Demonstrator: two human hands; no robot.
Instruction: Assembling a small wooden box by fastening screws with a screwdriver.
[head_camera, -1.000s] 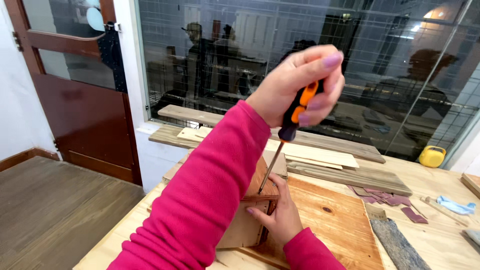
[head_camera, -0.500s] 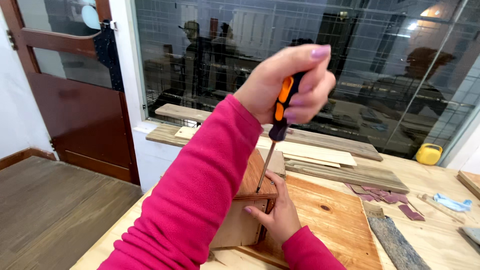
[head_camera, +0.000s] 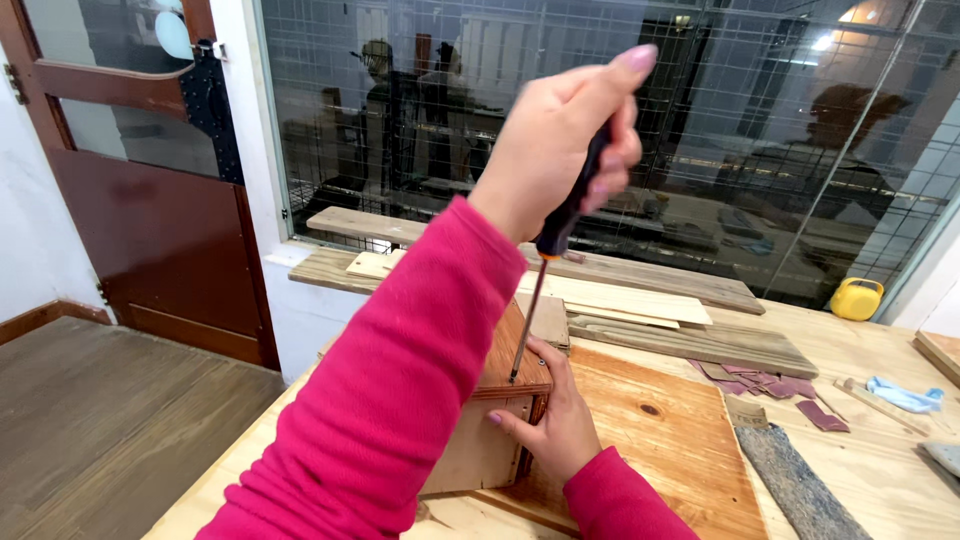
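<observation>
Gripping a screwdriver (head_camera: 545, 268) in the left hand (head_camera: 560, 140), fingers (head_camera: 622, 75) wrapped tight round the dark handle, shaft angled down, tip meeting the top edge of a small wooden box (head_camera: 495, 420). Steadying that box with the right hand (head_camera: 555, 425), fingers (head_camera: 515, 425) spread flat against its side. Standing near the front left of a plywood workbench (head_camera: 860, 480), partly upon a reddish wooden board (head_camera: 650, 430). Blocking much of the box from view: a pink sleeve (head_camera: 390, 400) crossing the foreground. Cannot tell whether anything lies inside the box.

Lying behind, along the window ledge: long planks (head_camera: 640, 290), stacked and overlapping. Scattered to the right: purplish sandpaper scraps (head_camera: 760, 380), a grey abrasive strip (head_camera: 795, 480), a blue cloth (head_camera: 905, 393). Sitting far right by the glass: a yellow container (head_camera: 857, 298), contents hidden. Standing at left: a dark red door (head_camera: 150, 220).
</observation>
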